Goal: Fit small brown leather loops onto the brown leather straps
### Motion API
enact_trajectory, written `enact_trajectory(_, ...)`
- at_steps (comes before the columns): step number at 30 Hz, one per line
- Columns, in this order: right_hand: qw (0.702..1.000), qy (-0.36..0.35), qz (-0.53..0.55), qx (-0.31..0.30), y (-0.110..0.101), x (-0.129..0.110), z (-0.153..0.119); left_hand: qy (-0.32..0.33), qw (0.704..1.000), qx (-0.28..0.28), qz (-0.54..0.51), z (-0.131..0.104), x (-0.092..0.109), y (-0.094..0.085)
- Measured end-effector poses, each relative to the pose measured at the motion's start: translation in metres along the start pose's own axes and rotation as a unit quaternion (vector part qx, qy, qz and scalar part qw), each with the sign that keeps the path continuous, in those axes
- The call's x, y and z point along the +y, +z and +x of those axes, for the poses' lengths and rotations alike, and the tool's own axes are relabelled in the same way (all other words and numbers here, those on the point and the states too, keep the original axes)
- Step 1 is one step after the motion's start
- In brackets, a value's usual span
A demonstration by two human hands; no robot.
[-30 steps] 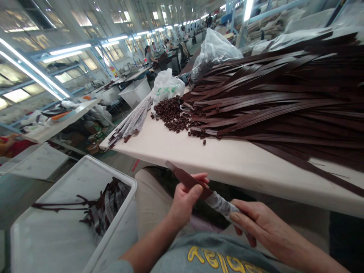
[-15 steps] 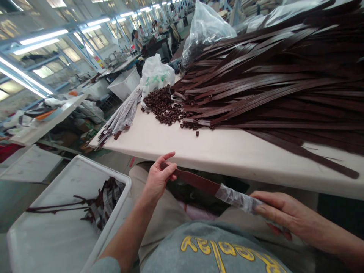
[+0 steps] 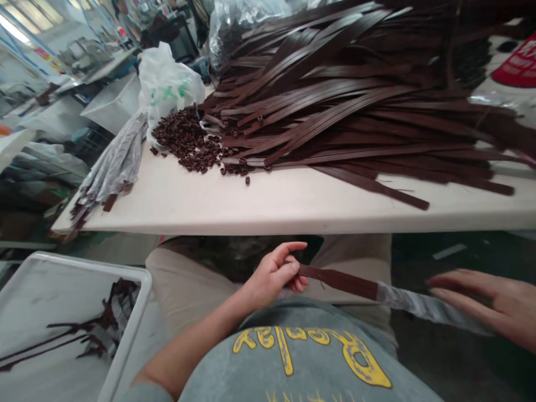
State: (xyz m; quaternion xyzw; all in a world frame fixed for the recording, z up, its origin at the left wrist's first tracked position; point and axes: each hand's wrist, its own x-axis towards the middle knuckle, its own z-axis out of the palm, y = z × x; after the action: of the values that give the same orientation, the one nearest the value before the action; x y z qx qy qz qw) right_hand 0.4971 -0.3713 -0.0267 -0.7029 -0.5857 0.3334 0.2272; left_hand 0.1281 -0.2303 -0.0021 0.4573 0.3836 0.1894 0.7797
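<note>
My left hand (image 3: 274,273) pinches the narrow bare end of a dark brown leather strap (image 3: 341,281) between thumb and fingers, its index finger stretched out. The strap runs to the right above my lap. Farther along, a wrinkled clear plastic sleeve (image 3: 412,301) covers it. My right hand (image 3: 488,301), blurred by motion, is at the sleeved part with fingers stretched out and a gap between them and the thumb. Whether the thumb touches the sleeve I cannot tell. The strap's far end is hidden or smeared near that hand.
A pale table (image 3: 293,206) bears a large heap of brown straps (image 3: 355,106), a pile of small brown loops (image 3: 188,139), a white plastic bag (image 3: 170,84) and sleeved straps (image 3: 113,162). A white bin (image 3: 146,285) with more straps stands at my left.
The view has swung right and down. My right hand has loosened from the sleeved part and moved farther right along it. My left hand keeps its pinch on the strap's end.
</note>
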Motion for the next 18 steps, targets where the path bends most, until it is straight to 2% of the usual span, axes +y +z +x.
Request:
enact_trajectory(2, 0.998, -0.013, -0.052, 0.031, 0.018, -0.035, -0.002, 0.0, 0.999, -0.025, 0.026, 0.006, -0.006, 0.014)
enact_trajectory(5, 0.994, -0.075, 0.045, 0.062, 0.067, -0.096, 0.011, 0.014, 0.997, -0.04, 0.065, 0.01, -0.01, 0.025)
enact_trajectory(8, 0.982, -0.123, 0.121, 0.069, 0.112, -0.135, 0.027, 0.032, 0.994, -0.041, 0.098, 0.009, -0.012, 0.026)
enact_trajectory(10, 0.975, -0.153, 0.128, 0.095, 0.127, -0.144, 0.033, 0.04, 0.992, -0.033, 0.112, 0.007, -0.011, 0.023)
enact_trajectory(12, 0.968, -0.192, 0.117, 0.113, 0.132, -0.144, 0.034, 0.041, 0.992, -0.031, 0.113, 0.005, -0.01, 0.019)
enact_trajectory(18, 0.963, -0.249, 0.055, 0.089, 0.122, -0.14, 0.036, 0.049, 0.994, -0.023, 0.094, 0.002, -0.01, 0.014)
